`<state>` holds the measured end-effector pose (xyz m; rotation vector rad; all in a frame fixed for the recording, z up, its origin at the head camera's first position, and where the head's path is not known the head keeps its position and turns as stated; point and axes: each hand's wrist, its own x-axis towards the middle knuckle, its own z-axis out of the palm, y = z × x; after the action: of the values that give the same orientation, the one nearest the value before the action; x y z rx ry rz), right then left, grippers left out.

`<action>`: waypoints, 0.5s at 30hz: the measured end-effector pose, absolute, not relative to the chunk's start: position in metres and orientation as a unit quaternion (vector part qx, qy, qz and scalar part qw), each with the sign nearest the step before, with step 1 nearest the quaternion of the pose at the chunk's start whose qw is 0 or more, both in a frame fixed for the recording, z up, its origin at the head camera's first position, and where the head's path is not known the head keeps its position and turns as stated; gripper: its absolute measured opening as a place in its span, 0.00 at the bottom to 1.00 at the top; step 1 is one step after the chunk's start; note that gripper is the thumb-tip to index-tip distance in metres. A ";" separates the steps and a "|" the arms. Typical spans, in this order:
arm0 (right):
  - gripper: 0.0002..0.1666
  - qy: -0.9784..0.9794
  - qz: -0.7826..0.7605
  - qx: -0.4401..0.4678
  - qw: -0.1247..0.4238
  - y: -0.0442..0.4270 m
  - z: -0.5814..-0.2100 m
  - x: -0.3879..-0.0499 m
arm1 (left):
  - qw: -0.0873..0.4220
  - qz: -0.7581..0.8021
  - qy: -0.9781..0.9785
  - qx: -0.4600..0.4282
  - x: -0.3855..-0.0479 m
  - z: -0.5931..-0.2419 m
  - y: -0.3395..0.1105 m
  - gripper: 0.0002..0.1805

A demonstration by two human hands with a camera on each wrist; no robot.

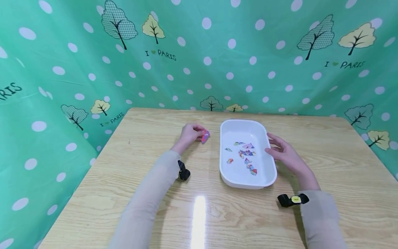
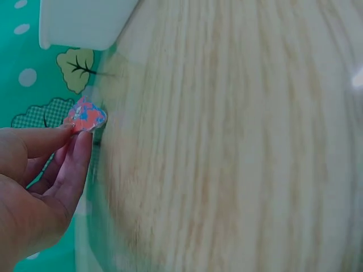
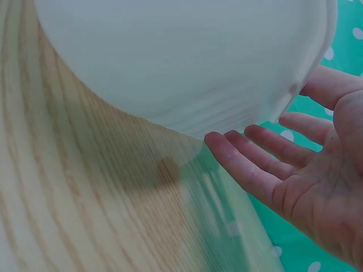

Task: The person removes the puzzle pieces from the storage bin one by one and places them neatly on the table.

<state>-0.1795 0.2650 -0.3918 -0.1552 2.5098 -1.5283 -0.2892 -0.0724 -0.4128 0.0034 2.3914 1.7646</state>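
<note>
Between thumb and fingers, my left hand (image 1: 190, 135) pinches a small red, blue and pink piece (image 1: 205, 136), held left of the white tub; the left wrist view shows the same piece (image 2: 87, 116) at the fingertips of that hand (image 2: 42, 187). My right hand (image 1: 284, 152) holds the right side of the white tub (image 1: 270, 173), thumb at the rim and fingers along the outer wall. In the right wrist view the fingers of that hand (image 3: 300, 158) touch the tub's outside (image 3: 170, 62). Several small colourful pieces (image 1: 247, 153) lie on the tub's floor.
A wooden table (image 1: 124, 193) carries the tub, with a bright light reflection near its front. Behind and to the left hangs a green dotted cloth (image 1: 192, 45) with printed trees. Black wrist devices (image 1: 183, 171) are strapped over both sleeves.
</note>
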 end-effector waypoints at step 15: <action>0.42 0.843 -0.525 -0.058 0.101 0.266 -0.390 -0.179 | 0.101 0.581 0.807 -0.017 -0.297 -0.422 -0.076 0.10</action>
<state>-0.1794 0.2655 -0.3903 -0.1709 2.4902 -1.5519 -0.2965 -0.0759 -0.4215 -0.0506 2.3858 1.7173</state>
